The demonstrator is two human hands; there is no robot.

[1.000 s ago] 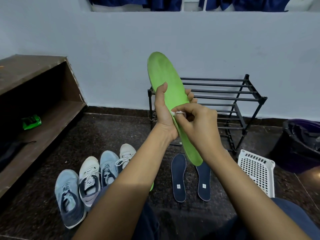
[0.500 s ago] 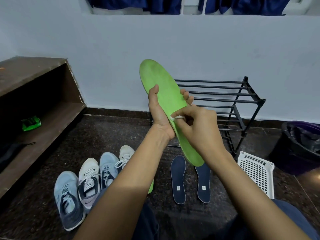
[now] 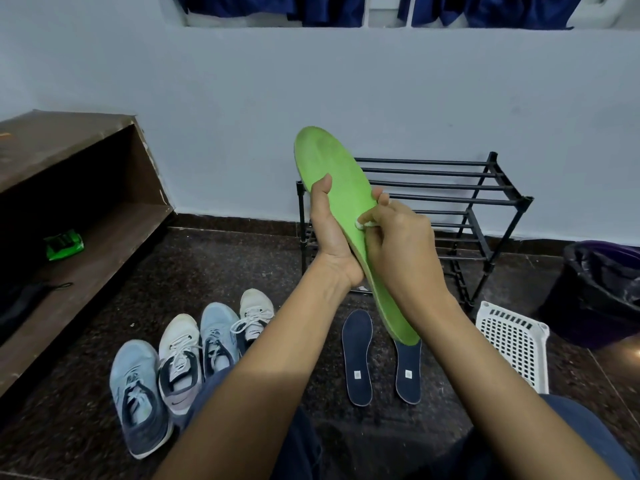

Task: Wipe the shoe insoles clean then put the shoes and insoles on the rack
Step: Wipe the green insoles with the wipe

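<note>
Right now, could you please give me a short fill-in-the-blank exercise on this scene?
1. The left hand holds an insole coloured ____.
2. The right hand pinches a small ____ wipe against it.
3. ____ dark blue insoles lie on the floor.
4. ____ shoes stand in a row, left of them.
Missing words: green; white; two; four.

green insole [image 3: 341, 188]: toe up, tilted, aloft | white wipe [image 3: 362, 225]: small wad on its middle | navy insoles [image 3: 356, 355]: pair flat on floor, side by side | shoes [image 3: 180, 368]: four in a floor row | rack [image 3: 450, 186]: black, against wall
</note>
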